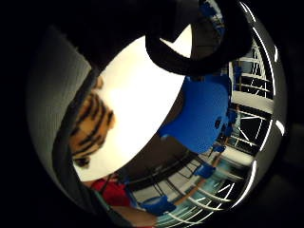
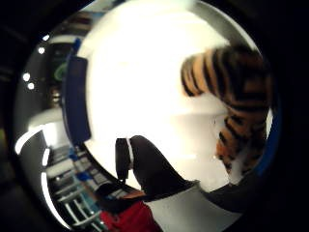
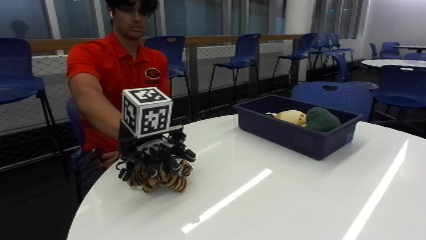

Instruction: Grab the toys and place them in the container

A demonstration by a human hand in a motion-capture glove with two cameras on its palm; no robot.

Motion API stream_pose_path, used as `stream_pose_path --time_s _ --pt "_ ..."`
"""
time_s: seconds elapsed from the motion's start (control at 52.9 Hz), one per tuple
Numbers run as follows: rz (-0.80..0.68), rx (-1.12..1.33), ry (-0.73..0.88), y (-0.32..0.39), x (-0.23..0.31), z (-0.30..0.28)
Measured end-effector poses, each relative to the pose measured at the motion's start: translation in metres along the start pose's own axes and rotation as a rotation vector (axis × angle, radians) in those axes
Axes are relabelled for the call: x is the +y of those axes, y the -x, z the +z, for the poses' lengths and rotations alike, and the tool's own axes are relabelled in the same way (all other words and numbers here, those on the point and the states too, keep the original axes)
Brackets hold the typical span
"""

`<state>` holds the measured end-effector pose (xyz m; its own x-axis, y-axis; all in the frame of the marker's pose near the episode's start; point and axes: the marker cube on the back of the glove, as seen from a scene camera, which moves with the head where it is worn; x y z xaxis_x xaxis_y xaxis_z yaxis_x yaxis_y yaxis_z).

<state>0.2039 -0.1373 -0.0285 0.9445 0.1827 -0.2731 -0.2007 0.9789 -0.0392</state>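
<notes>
A striped tiger plush toy (image 3: 160, 176) sits near the left edge of the round white table (image 3: 279, 190). My gloved right hand (image 3: 154, 152) is on top of it, fingers curled down round its body. In the palm views the tiger (image 2: 236, 92) (image 1: 90, 126) fills one side, close to the palm. The dark blue container (image 3: 296, 130) stands at the far right of the table and holds a yellow toy (image 3: 291, 117) and a green toy (image 3: 322, 119). It is well apart from my hand.
Blue chairs (image 3: 333, 97) stand round the table and along the railing behind. The person in a red shirt (image 3: 116, 75) sits at the table's left side. Bare white tabletop lies between the tiger and the container.
</notes>
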Motion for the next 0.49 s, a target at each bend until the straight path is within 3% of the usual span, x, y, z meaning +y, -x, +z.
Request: stream_pose_path --time_s 0.208,0.397,0.491 --pt "-0.034 -0.065 -0.011 -0.012 0.000 0.024" --pt "-0.088 -0.056 0.087 -0.002 0.003 0.036" --pt "-0.094 -0.017 0.044 -0.001 0.006 0.040"
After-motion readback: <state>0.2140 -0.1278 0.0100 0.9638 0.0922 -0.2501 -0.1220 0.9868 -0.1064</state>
